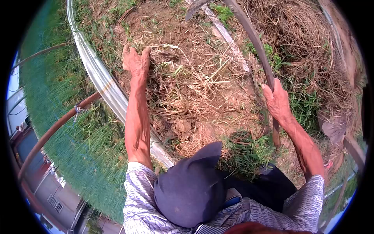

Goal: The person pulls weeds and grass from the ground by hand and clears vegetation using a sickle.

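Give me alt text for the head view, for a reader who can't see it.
A person's right hand holds a long wooden handle, while the left hand is at the ground by low grass, its hold unclear. Dry, straw-like stalks lie on brown soil between the hands.

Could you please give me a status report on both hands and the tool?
Left hand at grass, grip unclear. Right hand closed around wooden tool handle. Loose dry straw on ground between hands.

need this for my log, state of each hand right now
Left hand: at the grass; cannot tell if it grips any.
Right hand: closed, holding the tool handle.
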A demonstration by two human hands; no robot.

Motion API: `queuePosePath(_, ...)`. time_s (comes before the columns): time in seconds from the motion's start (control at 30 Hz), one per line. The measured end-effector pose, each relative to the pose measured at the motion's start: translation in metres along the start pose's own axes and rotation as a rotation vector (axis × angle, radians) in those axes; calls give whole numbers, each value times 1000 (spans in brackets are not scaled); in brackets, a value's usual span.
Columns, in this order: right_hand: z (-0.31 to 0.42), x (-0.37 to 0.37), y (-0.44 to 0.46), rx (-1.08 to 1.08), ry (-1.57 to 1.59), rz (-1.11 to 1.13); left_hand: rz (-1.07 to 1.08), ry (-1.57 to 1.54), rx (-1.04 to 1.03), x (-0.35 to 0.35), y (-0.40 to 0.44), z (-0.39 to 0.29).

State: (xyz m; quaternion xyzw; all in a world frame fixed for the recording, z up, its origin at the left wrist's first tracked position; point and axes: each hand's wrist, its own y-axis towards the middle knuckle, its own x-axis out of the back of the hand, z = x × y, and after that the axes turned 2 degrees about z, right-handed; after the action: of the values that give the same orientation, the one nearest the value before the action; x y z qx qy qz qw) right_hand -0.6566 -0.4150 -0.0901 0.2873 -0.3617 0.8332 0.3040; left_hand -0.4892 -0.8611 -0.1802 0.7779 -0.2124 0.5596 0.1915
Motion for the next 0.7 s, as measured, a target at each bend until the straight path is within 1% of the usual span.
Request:
queuePosePath(0.03,-2,-3,1,39,-59,2,124,21,125,-7,2,3)
queuePosePath(0.07,-6,-1,-7,38,-57,-2,164,-19,28,-17,-5,6)
queuePosePath(0.1,-17,4,-22,-31,-85,50,203,-60,-65,-26,-15,1)
queuePosePath(0.13,-29,11,-37,-97,-116,101,259,-16,-131,-17,-32,-20)
queuePosePath(0.17,-53,18,-54,-172,-97,163,282,-62,-205,-15,-48,-32)
queuePosePath(0.2,-70,25,-75,-256,-77,224,282,37,-321,-15,-60,-35)
queuePosePath(0.23,-72,29,-90,-258,-81,213,294,-15,-426,-10,-72,-46)
queuePosePath(0.3,-73,35,-114,-226,-77,222,413,-174,-566,7,-96,-72)
queuePosePath(0.37,-62,30,-106,-236,-43,207,504,-108,-734,16,-124,-89)
queuePosePath(0.4,-53,24,-95,-196,26,163,534,-87,-815,22,-133,-99)
queuePosePath(0.43,-41,17,-83,-157,97,123,556,-38,-855,33,-140,-108)
queuePosePath(0.5,-8,2,-52,-117,181,49,602,-68,-943,32,-151,-105)
queuePosePath(0.53,-4,-6,-40,-120,192,53,652,-66,-987,39,-158,-109)
queuePosePath(0.57,-2,-14,-29,-103,112,75,675,-64,-1045,46,-165,-109)
queuePosePath(0.6,-2,-21,-27,-89,32,97,675,17,-1089,46,-172,-100)
queuePosePath(0.63,-12,-24,-37,-87,35,103,669,96,-1125,46,-176,-89)
queuePosePath(0.7,-39,-20,-71,-100,50,196,598,169,-1006,51,-153,-51)
